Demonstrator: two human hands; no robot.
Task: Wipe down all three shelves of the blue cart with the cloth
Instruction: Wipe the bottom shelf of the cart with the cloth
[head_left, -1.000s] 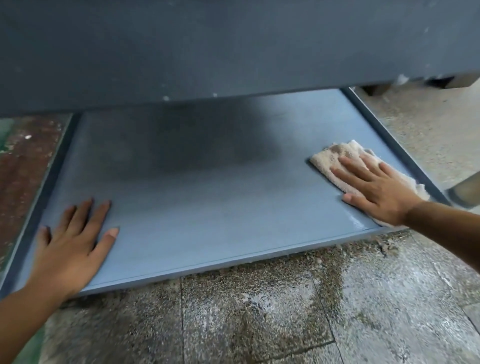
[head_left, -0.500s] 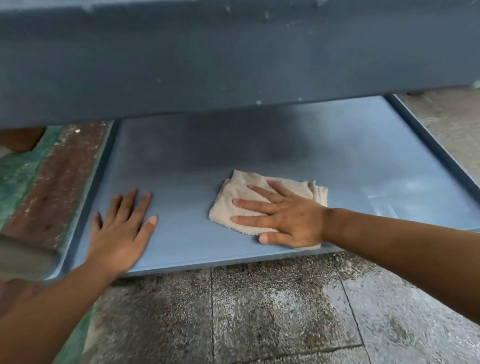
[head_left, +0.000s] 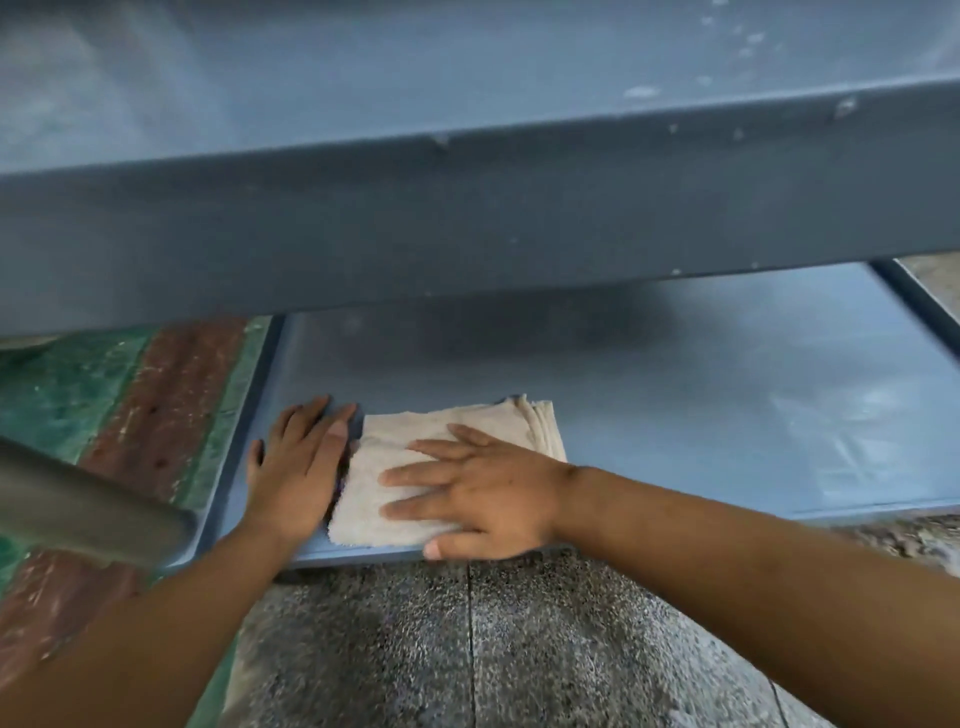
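Note:
A folded beige cloth (head_left: 415, 431) lies flat on the bottom shelf (head_left: 701, 405) of the blue cart, near its front left corner. My right hand (head_left: 483, 493) presses on the cloth with straight, spread fingers pointing left. My left hand (head_left: 296, 467) rests flat on the shelf just left of the cloth, its fingers touching the cloth's edge. The shelf above (head_left: 467, 234) crosses the upper half of the view and hides the back of the bottom shelf.
Speckled stone floor (head_left: 493, 649) lies in front of the cart. Green and red painted floor (head_left: 130, 405) runs along the cart's left side. A grey metal bar (head_left: 88, 509) juts in from the left edge. The shelf's raised right rim (head_left: 914, 301) shows at the far right.
My right hand has slid the cloth leftward across the bottom shelf, from the right end to beside my left hand. The view has shifted up and right, showing more of the upper shelf.

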